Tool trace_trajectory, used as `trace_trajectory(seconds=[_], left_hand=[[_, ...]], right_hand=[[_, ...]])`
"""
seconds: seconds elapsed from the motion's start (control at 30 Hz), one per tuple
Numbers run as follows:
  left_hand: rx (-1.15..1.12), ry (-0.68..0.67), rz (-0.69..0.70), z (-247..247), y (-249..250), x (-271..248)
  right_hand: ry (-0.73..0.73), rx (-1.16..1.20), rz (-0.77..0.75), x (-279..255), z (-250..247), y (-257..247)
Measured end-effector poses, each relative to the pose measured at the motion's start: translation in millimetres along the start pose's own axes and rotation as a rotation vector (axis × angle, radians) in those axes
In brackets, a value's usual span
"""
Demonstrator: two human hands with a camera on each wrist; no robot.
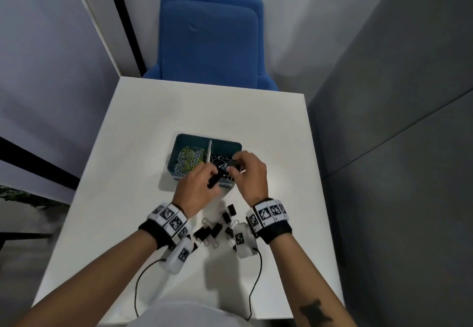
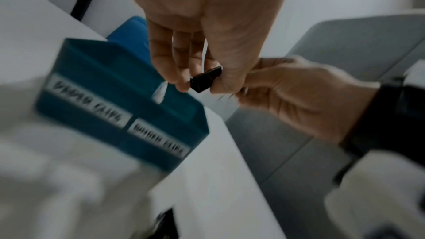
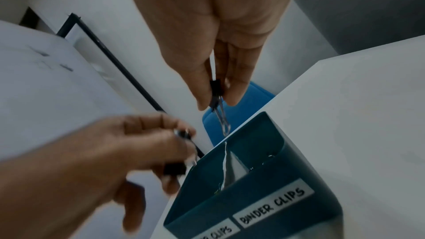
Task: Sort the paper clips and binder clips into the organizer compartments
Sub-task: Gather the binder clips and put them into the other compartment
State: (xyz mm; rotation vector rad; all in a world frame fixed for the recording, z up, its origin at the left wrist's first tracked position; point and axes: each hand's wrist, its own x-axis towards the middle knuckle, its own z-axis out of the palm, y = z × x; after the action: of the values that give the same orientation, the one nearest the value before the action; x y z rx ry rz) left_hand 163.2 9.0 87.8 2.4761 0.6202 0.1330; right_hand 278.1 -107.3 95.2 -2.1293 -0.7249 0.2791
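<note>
A teal organizer (image 1: 179, 145) stands near the middle of the white surface (image 1: 143, 121), split by a white divider (image 1: 209, 151) into two compartments. The left compartment holds a heap of coloured paper clips (image 1: 188, 159); the right one holds black binder clips (image 1: 222, 160). Two white labels are stuck on the organizer's near wall. In the right wrist view the right-hand label (image 3: 273, 206) reads "BINDER CLIPS" in black handwritten capitals; of the left-hand label (image 3: 218, 231) only "CLIPS" shows, the rest being cut off. In the left wrist view both labels are too blurred to read.

Both hands hover over the near edge of the right compartment. The left hand (image 1: 197, 186) pinches a black binder clip (image 2: 205, 79) between thumb and fingertips; in the right wrist view it seems to hold more than one black clip, though blur keeps me from counting. The right hand (image 1: 252, 173) pinches another binder clip (image 3: 216, 92) by its black body, the wire handles hanging down above the organizer.

A loose group of binder clips (image 1: 216, 226) lies on the surface near the person, between the two wrists. Both wrists carry black bands with black-and-white patterned markers. A blue chair (image 1: 210, 34) stands at the far side of the surface.
</note>
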Motion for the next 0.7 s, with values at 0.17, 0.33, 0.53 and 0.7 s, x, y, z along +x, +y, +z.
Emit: trace_trajectory(seconds=[0.17,0.33,0.53,0.7], left_hand=[[-0.140,0.100,0.054,-23.0,19.5,41.7],[-0.033,0.013,0.068,-14.3,4.8,21.9],[0.262,-0.484,-0.036,22.4,-65.7,-47.5],[0.339,-0.727,-0.133,46.1,-108.2,-90.0]], right_hand=[[0.020,-0.036,0.092,-11.7,3.6,17.2],[-0.214,-0.234,0.198,-59.9,17.4,63.8],[-0.735,-0.492,0.243,-86.5,27.1,100.9],[-0.764,-0.612,0.122,-89.2,36.2,103.7]])
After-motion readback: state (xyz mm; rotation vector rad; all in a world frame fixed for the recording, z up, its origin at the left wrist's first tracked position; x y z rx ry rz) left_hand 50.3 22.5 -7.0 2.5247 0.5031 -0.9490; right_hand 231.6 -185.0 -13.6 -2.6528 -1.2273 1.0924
